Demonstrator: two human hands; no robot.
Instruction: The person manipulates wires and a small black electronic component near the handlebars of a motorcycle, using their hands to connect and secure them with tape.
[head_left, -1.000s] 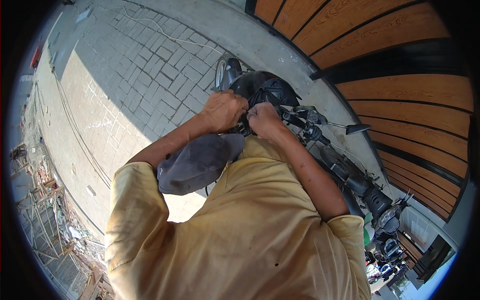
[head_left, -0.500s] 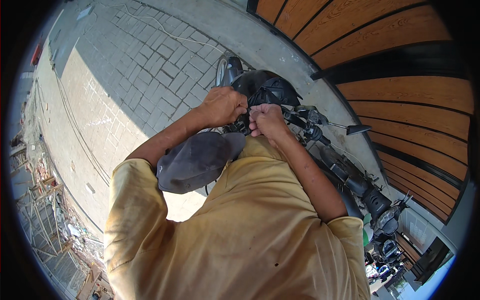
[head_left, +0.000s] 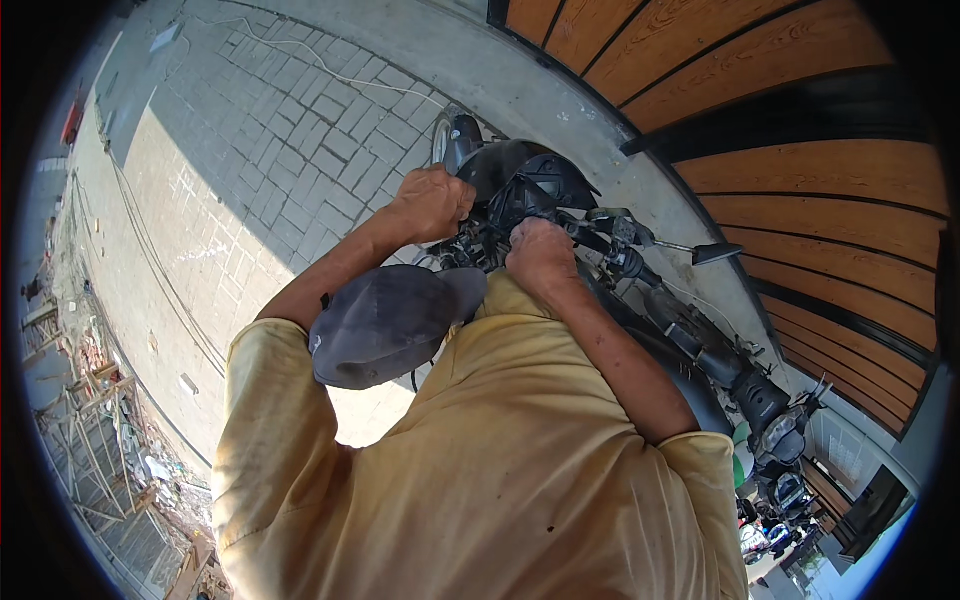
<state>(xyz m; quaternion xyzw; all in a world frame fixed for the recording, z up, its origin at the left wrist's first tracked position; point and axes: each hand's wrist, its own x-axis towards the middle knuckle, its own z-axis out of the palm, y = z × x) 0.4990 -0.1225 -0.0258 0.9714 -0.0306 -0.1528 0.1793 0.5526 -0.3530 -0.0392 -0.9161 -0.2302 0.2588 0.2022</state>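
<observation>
In front of me stands a black motorcycle (head_left: 512,168) with its front part opened up around the handlebar. My left hand (head_left: 432,203) is closed, fingers curled, at the left side of the front cover; whatever is in its fingers is hidden. My right hand (head_left: 541,255) is curled into a closed shape just below the dark instrument housing (head_left: 538,187). Its fingertips point away from view, so I cannot make out what they hold. Dark cables and small parts (head_left: 478,245) show between the two hands.
A dark grey cap (head_left: 390,325) shows between my arms. Right of the motorcycle are its mirror (head_left: 716,253), a second motorcycle (head_left: 750,400) and a wood-slatted gate (head_left: 810,180). Grey paving (head_left: 310,130) with a pale cable (head_left: 345,72) lies ahead; timber scraps (head_left: 100,440) are at far left.
My hands have moved apart: the left one went left and slightly up, the right one a little right and down. Cables and parts between them now show more.
</observation>
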